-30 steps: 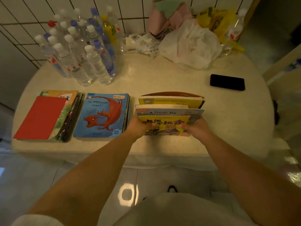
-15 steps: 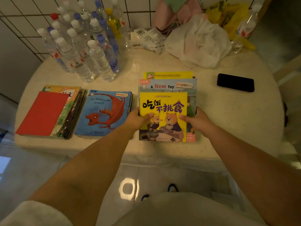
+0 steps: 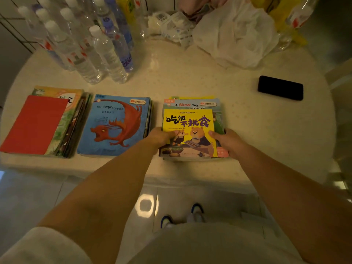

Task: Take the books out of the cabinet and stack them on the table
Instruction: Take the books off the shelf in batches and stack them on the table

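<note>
**Third stack held at the worktop's near edge**

From the head camera, we see our left hand (image 3: 161, 137) and right hand (image 3: 227, 141) gripping the sides of a stack of books (image 3: 192, 130), fingers closed on its edges, thumbs on the yellow bear cover. The stack lies flat on the worktop (image 3: 190, 80), just right of the blue dragon stack (image 3: 116, 124); a red-topped stack (image 3: 38, 123) lies further left. Bottles (image 3: 102, 52) and a black phone (image 3: 280, 88) sit behind.

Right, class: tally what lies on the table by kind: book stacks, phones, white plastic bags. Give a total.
Book stacks: 3 (red-topped, dragon-topped, yellow-topped)
Phones: 1
White plastic bags: 1
Total: 5
</note>
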